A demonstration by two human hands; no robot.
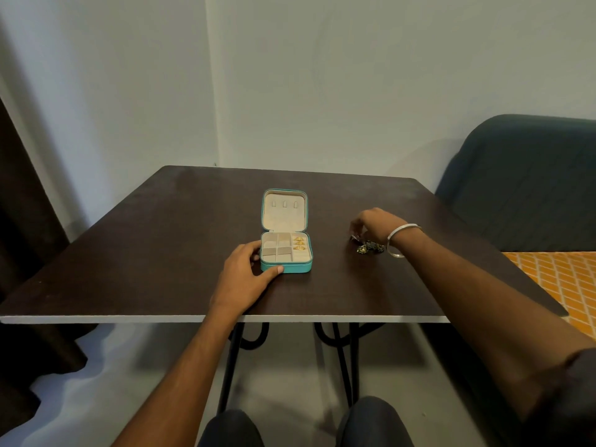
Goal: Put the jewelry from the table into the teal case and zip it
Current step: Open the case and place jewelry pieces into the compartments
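Case (292, 268) in L hand (242, 276); R hand (374, 224) pinches jewelry (370, 248).

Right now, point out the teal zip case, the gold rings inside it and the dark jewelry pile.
teal zip case (298, 268): head view, front wall.
gold rings (300, 243): head view, middle ring.
dark jewelry pile (369, 247): head view, centre.

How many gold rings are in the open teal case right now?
3: far gold ring, middle gold ring, near gold ring, all in the right column of the teal case. The dark pile by the right hand may hide more.
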